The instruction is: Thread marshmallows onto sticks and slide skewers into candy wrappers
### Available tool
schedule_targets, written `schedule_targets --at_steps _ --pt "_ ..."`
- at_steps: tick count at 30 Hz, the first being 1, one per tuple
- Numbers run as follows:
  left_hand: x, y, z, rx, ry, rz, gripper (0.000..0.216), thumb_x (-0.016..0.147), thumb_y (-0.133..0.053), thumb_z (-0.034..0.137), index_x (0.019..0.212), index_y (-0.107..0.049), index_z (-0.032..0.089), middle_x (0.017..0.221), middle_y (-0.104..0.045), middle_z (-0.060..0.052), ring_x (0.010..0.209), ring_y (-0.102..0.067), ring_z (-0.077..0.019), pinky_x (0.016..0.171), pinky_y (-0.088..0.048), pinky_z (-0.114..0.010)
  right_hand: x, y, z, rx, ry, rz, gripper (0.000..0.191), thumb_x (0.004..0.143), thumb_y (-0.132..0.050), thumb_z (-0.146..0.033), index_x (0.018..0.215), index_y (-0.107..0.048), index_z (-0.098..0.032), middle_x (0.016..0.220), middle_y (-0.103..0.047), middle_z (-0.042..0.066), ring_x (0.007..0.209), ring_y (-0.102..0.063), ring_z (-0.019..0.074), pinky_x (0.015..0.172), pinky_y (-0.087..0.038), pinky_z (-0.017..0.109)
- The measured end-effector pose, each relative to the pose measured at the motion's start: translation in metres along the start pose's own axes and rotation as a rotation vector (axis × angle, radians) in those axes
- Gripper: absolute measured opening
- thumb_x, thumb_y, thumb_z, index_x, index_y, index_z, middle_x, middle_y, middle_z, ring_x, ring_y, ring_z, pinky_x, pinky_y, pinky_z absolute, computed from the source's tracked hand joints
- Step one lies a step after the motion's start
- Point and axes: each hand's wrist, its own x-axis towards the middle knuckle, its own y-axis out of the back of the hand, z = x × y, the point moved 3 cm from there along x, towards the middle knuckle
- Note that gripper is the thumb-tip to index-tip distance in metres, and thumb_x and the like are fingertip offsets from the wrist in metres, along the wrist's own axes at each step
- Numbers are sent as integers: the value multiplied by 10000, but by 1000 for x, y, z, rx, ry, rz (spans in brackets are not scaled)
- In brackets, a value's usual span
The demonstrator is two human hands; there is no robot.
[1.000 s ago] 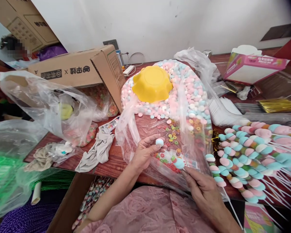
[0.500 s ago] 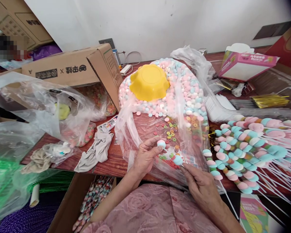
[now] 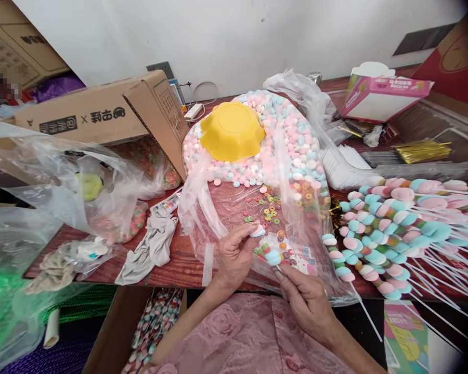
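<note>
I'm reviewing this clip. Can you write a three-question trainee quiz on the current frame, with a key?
1. The left hand pinches: A) a gold tie; B) a pink-and-blue sweet; C) a grey cloth.
2. True or false: the yellow bowl stands rim up.
3. Which hand is nearer the loaded candy sticks, the left or the right hand?

Key: 1. B. 2. False; it lies upside down. 3. The right hand.
</note>
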Motion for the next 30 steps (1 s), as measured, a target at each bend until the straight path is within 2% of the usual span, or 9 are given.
schedule_targets --at_steps 4,8,12,15,18,22,26,30 --pt "1 -3 7 42 -72 -47 168 803 -726 228 957 -773 277 1009 -766 -34 988 -704 -205 957 -539 -385 -1 -7 5 105 -69 -8 294 973 -454 -306 824 -670 -174 527 -444 -39 470 -395 91 457 -361 205" --pt "0 -1 10 86 -111 -118 190 823 -704 213 980 -772 298 1057 -758 -35 1039 -693 -208 1009 -508 -388 3 -4 5 118 -112 17 311 965 -463 -322 781 -668 -176 502 -433 -47 442 -398 89 440 -358 201" --pt "-4 3 2 5 -1 -120 197 838 -696 248 1021 -763 275 1079 -750 -40 1076 -671 -202 1011 -496 -358 8 5 7 34 -81 122 270 947 -493 -303 886 -720 -170 585 -604 -11 492 -537 114 505 -458 210" --pt "-4 5 -10 -114 169 -73 190 850 -685 297 1022 -756 256 1034 -755 -34 978 -694 -189 911 -537 -327 11 5 5 -39 -6 42 283 945 -478 -286 949 -739 -175 733 -722 44 597 -643 151 594 -525 241" --pt "-2 3 -17 -99 257 -89 211 854 -678 328 1032 -754 243 1024 -758 -40 946 -697 -189 885 -544 -325 12 6 3 -83 33 9 309 954 -446 -262 982 -741 -173 729 -730 50 574 -645 146 594 -534 239" --pt "-3 -3 -12 23 151 -144 183 861 -670 312 1000 -774 253 1044 -761 -41 1005 -687 -193 965 -519 -343 8 6 6 -133 50 34 285 944 -462 -224 939 -742 -168 632 -681 18 496 -597 127 532 -503 221" --pt "-11 -12 -6 23 82 -195 185 883 -643 259 1022 -765 263 1076 -755 -37 1017 -693 -189 966 -528 -350 1 1 10 -84 71 23 249 935 -488 -188 932 -737 -186 660 -691 9 519 -611 121 531 -504 211" --pt "-17 -19 -2 -21 0 -266 208 899 -620 201 1055 -753 237 1083 -752 -51 983 -703 -172 893 -551 -301 -1 5 14 -29 125 151 216 906 -534 -155 983 -735 -174 552 -604 -27 421 -528 98 438 -457 190"
